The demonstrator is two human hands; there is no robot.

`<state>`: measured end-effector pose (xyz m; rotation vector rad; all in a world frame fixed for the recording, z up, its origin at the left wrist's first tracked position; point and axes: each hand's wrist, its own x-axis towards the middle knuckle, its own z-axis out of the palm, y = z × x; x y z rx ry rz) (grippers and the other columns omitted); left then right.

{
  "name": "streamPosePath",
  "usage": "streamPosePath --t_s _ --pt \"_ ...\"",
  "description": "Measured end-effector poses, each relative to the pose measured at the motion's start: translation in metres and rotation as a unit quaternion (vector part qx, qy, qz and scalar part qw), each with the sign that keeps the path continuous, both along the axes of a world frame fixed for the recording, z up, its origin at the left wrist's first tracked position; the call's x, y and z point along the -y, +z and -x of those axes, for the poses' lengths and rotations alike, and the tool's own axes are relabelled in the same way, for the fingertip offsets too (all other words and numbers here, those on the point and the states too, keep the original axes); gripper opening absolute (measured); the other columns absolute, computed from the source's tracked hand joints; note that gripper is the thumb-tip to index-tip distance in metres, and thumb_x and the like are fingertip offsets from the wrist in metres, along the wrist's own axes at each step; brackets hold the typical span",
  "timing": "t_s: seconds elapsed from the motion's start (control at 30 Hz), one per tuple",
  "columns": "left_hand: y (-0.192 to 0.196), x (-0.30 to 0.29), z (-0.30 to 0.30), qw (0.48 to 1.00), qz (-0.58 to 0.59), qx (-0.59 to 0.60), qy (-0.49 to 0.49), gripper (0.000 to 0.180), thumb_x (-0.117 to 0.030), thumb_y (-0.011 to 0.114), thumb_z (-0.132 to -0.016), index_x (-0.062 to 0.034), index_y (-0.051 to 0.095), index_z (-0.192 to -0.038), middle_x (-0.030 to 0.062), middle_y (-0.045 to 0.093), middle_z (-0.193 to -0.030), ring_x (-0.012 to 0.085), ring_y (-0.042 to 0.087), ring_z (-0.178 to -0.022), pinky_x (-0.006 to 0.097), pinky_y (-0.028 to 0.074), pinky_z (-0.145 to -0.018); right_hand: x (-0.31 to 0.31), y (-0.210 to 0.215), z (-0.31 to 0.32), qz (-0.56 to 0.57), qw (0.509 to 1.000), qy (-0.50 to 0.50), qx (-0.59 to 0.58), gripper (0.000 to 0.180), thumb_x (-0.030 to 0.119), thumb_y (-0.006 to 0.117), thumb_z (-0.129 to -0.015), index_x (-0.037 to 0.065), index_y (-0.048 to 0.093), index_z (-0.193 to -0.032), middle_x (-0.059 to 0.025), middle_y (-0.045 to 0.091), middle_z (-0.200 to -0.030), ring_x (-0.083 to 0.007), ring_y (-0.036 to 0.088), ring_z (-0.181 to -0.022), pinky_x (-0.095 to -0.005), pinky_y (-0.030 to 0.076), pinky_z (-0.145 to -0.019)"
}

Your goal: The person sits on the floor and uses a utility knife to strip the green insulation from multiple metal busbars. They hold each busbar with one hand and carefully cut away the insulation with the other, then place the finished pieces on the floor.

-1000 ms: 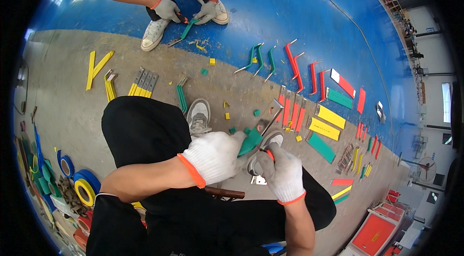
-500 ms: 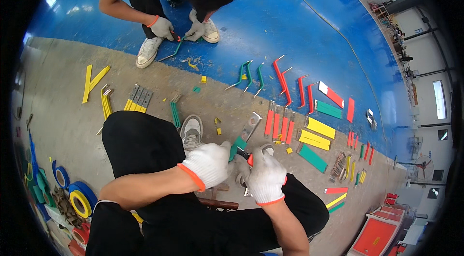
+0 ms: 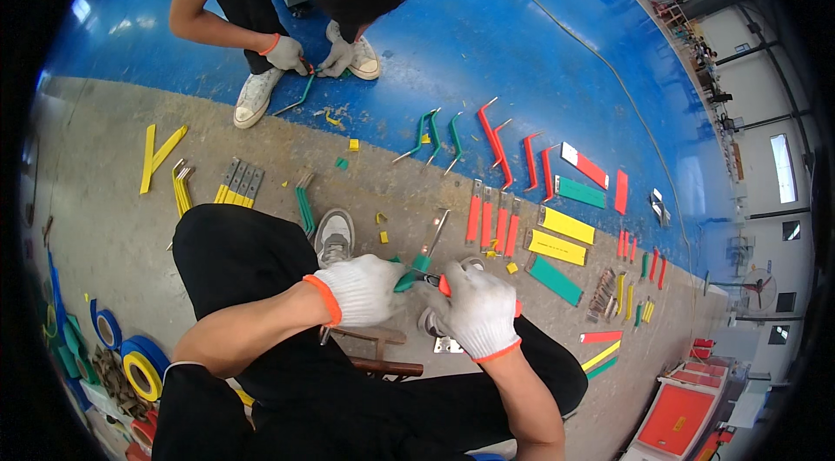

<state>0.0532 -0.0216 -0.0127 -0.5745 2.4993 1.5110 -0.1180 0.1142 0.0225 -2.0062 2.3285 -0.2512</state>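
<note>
My left hand (image 3: pixel 361 289), in a white knit glove with an orange cuff, grips a metal bar with a green sleeve (image 3: pixel 421 263). The bar's bare end points away from me and shows its narrow side. In my gloved right hand (image 3: pixel 477 309) is a utility knife (image 3: pixel 443 284) with a red and black handle. Its blade lies at the green sleeve, close to my left fingers. Part of the sleeve is hidden by the left glove. Beneath my hands are my shoes and a perforated metal plate (image 3: pixel 448 345).
Across from me a co-worker's gloved hands (image 3: pixel 304 55) hold a bent green rod. Bent green rods (image 3: pixel 435 135), red rods (image 3: pixel 496 148) and red, yellow and green sleeved bars (image 3: pixel 561 248) lie to the right. Tape rolls (image 3: pixel 142 374) sit at the lower left, a wooden stool (image 3: pixel 383 365) under me.
The sleeved bar has turned from its broad, holed face to its narrow side. My left hand has shifted slightly left. The whole view has also moved a little.
</note>
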Motion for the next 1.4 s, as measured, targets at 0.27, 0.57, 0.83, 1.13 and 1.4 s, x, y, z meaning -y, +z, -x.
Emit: streamPosePath --t_s 0.27,0.57,0.83,1.13,1.4 --pt "-0.008 0.004 0.006 0.994 -0.041 0.067 -0.074 0.032 -0.026 0.06 -0.09 0.0021 0.066 -0.103 0.0298 0.07 -0.094 0.0497 0.067 -0.092 0.055 0.053 -0.08 -0.003 0.0 0.01 -0.041 0.999 0.033 -0.003 0.043 0.049 0.079 -0.083 0.01 0.061 -0.079 -0.0103 0.058 -0.063 -0.0307 0.063 -0.058 -0.0433 0.047 -0.051" --pt "0.007 0.002 -0.002 0.975 -0.092 0.058 -0.192 0.028 -0.026 0.06 -0.093 0.0004 0.065 -0.102 0.0276 0.066 -0.084 0.0454 0.066 -0.083 0.052 0.05 -0.072 -0.021 -0.013 0.058 -0.071 0.989 -0.121 -0.045 0.041 0.046 0.074 -0.09 0.009 0.062 -0.078 -0.0142 0.063 -0.067 -0.0347 0.066 -0.064 -0.045 0.05 -0.057" --pt "-0.003 -0.008 -0.013 0.98 -0.144 -0.01 -0.135 0.023 -0.023 0.063 -0.093 -0.0013 0.063 -0.1 0.0245 0.065 -0.081 0.0442 0.064 -0.076 0.048 0.049 -0.067 -0.033 0.021 0.049 -0.03 0.948 -0.202 0.243 0.019 0.017 0.061 -0.094 -0.001 0.065 -0.092 -0.019 0.058 -0.067 -0.0273 0.061 -0.063 -0.0404 0.048 -0.063" --pt "0.001 -0.016 0.004 0.992 -0.112 -0.004 -0.058 0.034 -0.034 0.064 -0.094 -0.0022 0.062 -0.106 0.0274 0.069 -0.082 0.0473 0.069 -0.079 0.054 0.055 -0.072 -0.005 0.01 -0.005 -0.104 0.936 -0.144 0.303 0.03 0.025 0.086 -0.081 0.002 0.069 -0.09 -0.0163 0.066 -0.073 -0.0308 0.066 -0.063 -0.0374 0.052 -0.061" --pt "-0.013 -0.044 0.01 0.999 0.004 -0.033 -0.016 0.043 -0.038 0.056 -0.103 0.0049 0.056 -0.102 0.0284 0.063 -0.065 0.0474 0.067 -0.063 0.058 0.052 -0.053 -0.011 -0.005 -0.006 -0.111 0.972 -0.161 0.13 0.025 0.03 0.078 -0.085 0.007 0.069 -0.091 -0.0189 0.067 -0.071 -0.0409 0.068 -0.07 -0.0488 0.051 -0.061"
